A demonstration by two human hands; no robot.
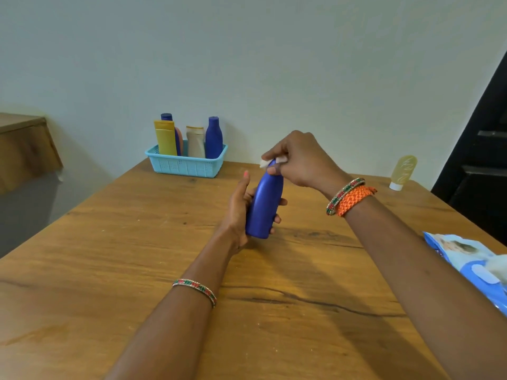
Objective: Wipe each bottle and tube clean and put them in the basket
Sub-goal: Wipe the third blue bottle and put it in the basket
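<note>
My left hand (238, 212) grips a blue bottle (264, 207) around its lower body, holding it upright and slightly tilted above the wooden table (137, 256). My right hand (300, 160) pinches a small white wipe (264, 163) over the bottle's cap. At the table's far edge stands a light-blue basket (186, 167). It holds a yellow tube (165, 138), a white bottle (195, 142), a blue bottle (214, 137) and others behind them. A pale yellow tube (402, 172) stands on its white cap at the far right.
A blue pack of wipes (472, 267) lies at the table's right edge. A wooden cabinet (24, 149) stands to the left, off the table. A dark door frame (482, 165) rises at the right. A pale wall is right behind the basket.
</note>
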